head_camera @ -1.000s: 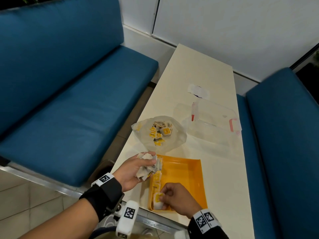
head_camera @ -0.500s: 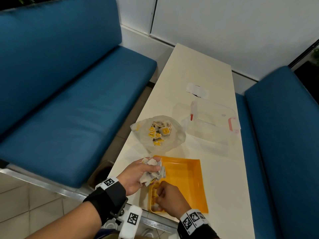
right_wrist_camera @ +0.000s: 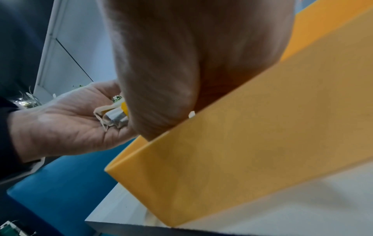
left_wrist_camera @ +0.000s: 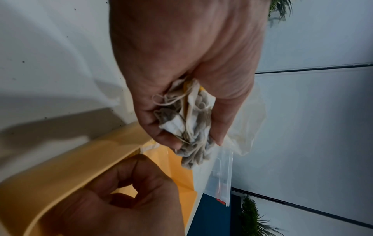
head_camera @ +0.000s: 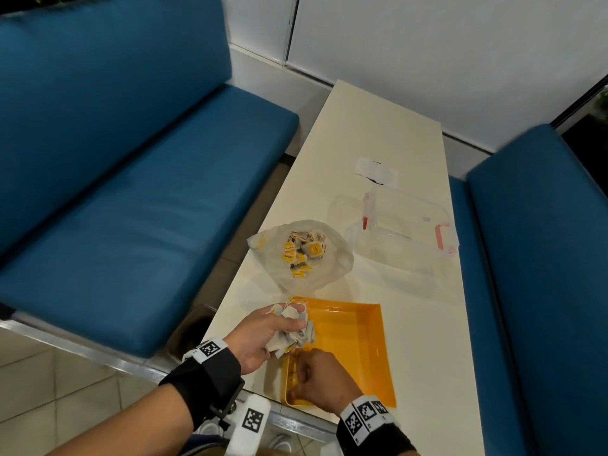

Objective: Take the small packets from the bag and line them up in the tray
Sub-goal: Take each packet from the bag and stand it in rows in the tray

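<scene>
My left hand (head_camera: 263,334) grips a crumpled bunch of small packets with strings (head_camera: 292,327) over the far-left corner of the orange tray (head_camera: 358,343). The left wrist view shows the bunch (left_wrist_camera: 191,127) squeezed between thumb and fingers. My right hand (head_camera: 316,376) sits inside the tray against its left wall, just below the left hand. Its fingers are curled (left_wrist_camera: 121,191), and I see nothing held in them. It hides the packets under it. The translucent bag (head_camera: 335,268), lying open beyond the tray, holds several yellow-and-white packets (head_camera: 304,251).
A clear plastic container with red latches (head_camera: 404,232) stands right of the bag, and a white wrapper (head_camera: 375,167) lies farther back. Blue benches flank the narrow cream table (head_camera: 427,357). The tray sits close to the table's near edge.
My right hand has moved from the tray's near-left corner up along the left wall toward my left hand. My left hand has shifted slightly right with the bunch.
</scene>
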A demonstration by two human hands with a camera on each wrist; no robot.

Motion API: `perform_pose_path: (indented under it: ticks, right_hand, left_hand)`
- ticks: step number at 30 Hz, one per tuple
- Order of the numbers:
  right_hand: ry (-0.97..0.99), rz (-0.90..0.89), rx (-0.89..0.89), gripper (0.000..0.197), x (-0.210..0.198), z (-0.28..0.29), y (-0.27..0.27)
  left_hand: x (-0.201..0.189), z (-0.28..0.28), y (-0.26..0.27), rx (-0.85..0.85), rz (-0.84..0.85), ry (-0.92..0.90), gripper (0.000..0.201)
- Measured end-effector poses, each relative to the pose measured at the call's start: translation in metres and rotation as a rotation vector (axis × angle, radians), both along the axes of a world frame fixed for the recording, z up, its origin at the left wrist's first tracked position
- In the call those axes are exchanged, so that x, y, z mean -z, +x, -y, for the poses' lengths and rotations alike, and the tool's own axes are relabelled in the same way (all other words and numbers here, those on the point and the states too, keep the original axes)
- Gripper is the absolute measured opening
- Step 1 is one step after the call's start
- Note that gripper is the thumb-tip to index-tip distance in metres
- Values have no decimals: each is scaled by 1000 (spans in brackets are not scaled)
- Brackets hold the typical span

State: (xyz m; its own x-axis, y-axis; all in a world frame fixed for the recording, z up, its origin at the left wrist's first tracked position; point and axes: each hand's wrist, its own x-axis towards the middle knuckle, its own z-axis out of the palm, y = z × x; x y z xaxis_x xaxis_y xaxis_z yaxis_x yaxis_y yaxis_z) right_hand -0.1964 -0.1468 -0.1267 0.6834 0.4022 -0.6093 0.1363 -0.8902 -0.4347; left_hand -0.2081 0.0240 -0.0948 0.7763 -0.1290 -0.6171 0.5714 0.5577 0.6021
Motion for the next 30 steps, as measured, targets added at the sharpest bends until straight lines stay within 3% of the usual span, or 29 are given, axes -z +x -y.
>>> perform_pose_path:
  ticks: [6, 12, 16, 19, 24, 27, 30]
  right_hand:
    - [5, 27, -15, 8, 4, -1, -1]
    - [9, 75, 19, 1, 8, -4, 0]
    - [19, 77, 57, 20, 18, -3, 2]
    - [3, 88, 47, 20, 15, -4, 1]
    - [33, 112, 73, 18, -16, 3, 7]
    - [103, 280, 169, 5, -45, 11, 23]
    - [336, 457, 249, 10, -74, 6, 34]
  left_hand:
    - [-1, 0, 1, 12, -5, 2, 33]
    - [0, -1, 0, 23, -18, 11, 33]
    - [2, -1, 0, 28, -24, 15, 35]
    - [1, -2, -1, 36, -20, 15, 36]
    - [-1, -5, -1, 22, -54, -44, 39]
    - [-3, -9, 0, 7, -110, -126, 38]
    - [-2, -12, 2, -26, -134, -141, 54]
